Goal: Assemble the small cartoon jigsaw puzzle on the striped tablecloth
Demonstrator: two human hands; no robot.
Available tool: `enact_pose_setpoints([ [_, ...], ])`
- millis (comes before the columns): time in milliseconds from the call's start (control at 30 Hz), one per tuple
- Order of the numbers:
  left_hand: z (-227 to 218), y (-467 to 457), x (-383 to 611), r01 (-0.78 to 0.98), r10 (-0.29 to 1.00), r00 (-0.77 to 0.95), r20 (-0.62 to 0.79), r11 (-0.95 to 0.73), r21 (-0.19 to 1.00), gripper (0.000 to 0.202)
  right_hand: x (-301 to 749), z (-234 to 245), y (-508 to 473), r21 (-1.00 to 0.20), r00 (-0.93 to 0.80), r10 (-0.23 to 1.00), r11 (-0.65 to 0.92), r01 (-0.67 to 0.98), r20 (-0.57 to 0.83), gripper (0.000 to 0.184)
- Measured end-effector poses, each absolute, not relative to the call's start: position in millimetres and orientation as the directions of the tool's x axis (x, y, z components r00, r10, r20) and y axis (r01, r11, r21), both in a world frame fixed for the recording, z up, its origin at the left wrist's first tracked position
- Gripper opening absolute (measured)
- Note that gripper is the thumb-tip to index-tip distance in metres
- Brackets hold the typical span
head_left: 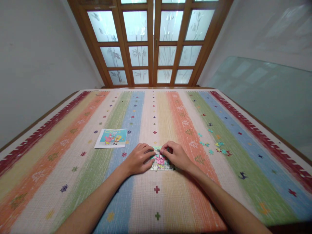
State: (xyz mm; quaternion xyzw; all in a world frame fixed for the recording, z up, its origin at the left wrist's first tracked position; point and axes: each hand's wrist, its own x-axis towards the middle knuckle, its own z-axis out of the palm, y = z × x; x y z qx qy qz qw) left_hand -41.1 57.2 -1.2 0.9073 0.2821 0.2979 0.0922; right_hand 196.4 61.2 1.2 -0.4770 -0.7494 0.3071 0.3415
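Note:
A small, partly assembled jigsaw puzzle (161, 162) with pink and teal pieces lies on the striped cloth. My left hand (138, 158) rests on its left edge with the fingers curled down against the pieces. At its upper right edge my right hand (175, 156) has the fingertips pinched together, apparently on a puzzle piece too small to make out. Several loose puzzle pieces (216, 147) lie scattered on the cloth to the right of my right hand.
A cartoon reference picture (111, 138) lies flat to the upper left of the puzzle. The table carries a multicoloured striped cloth (73, 156). Wooden doors with frosted glass panes (153, 42) stand behind the table; a glass sheet (268, 94) leans at right.

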Motion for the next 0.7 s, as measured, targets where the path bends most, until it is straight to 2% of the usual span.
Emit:
enact_pose_setpoints([
  [167,-1.1,57.3,-41.4,0.464,0.569,0.675,0.471,-0.822,0.329,0.023,194.3,-2.4,60.2,-0.79,-0.341,0.918,0.36,0.497,0.204,0.012],
  [400,1.4,57.1,-40.6,0.474,0.589,0.685,0.429,-0.807,0.352,0.021,194.6,-4.3,58.8,-0.686,-0.345,0.915,0.387,0.615,0.207,0.013],
  [600,-0.5,57.4,-42.7,0.493,0.604,0.66,0.447,-0.797,0.348,0.038,192.6,0.5,56.7,-0.699,-0.386,0.903,0.398,0.594,0.186,0.016],
  [700,-0.2,57.4,-42.8,0.5,0.606,0.651,0.457,-0.795,0.343,0.04,191.3,1.4,55.1,-0.663,-0.393,0.898,0.417,0.622,0.196,0.016],
])
